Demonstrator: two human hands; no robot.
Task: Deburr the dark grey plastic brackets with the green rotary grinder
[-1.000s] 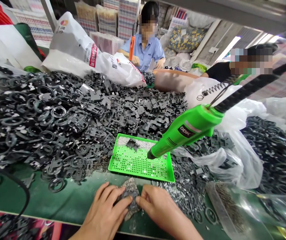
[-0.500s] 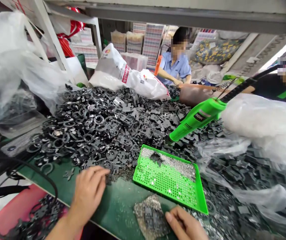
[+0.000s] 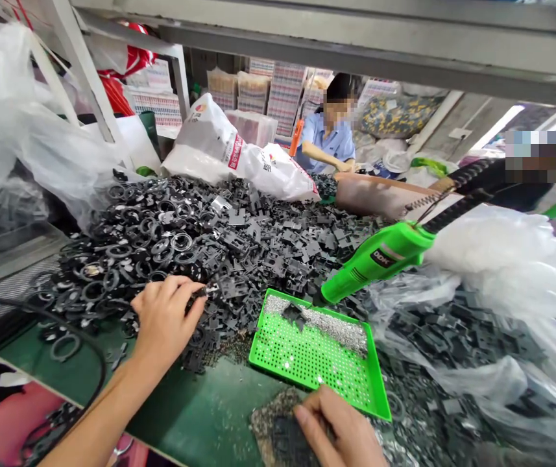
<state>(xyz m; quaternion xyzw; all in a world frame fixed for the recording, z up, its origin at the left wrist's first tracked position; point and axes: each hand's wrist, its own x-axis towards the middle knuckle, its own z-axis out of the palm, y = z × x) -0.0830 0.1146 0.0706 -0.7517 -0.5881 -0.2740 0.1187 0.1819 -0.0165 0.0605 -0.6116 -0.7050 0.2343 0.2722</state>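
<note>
Two hands busy here. The left hand [image 3: 163, 318] is in the heap of black parts [image 3: 239, 240], fingertips pinched on a small black piece [image 3: 203, 292] (right at the heap's near edge). The right hand [image 3: 340, 428] is curled over a dark part [image 3: 282, 444] just in front of the green tray [image 3: 316, 353], but I can't tell if it's actually gripping.

Head camera: faces forward-down, close above left hand [image 3: 163, 318], bench [image 3: 200, 415].

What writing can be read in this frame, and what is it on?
"DDK": black label on the bright green plastic power screwdriver, tip near the green perforated plastic tray.
Red and dark print on the white plastic sack: blurred, unreadable.
Labels on the stacked cartons at the back: too small to read.
</note>
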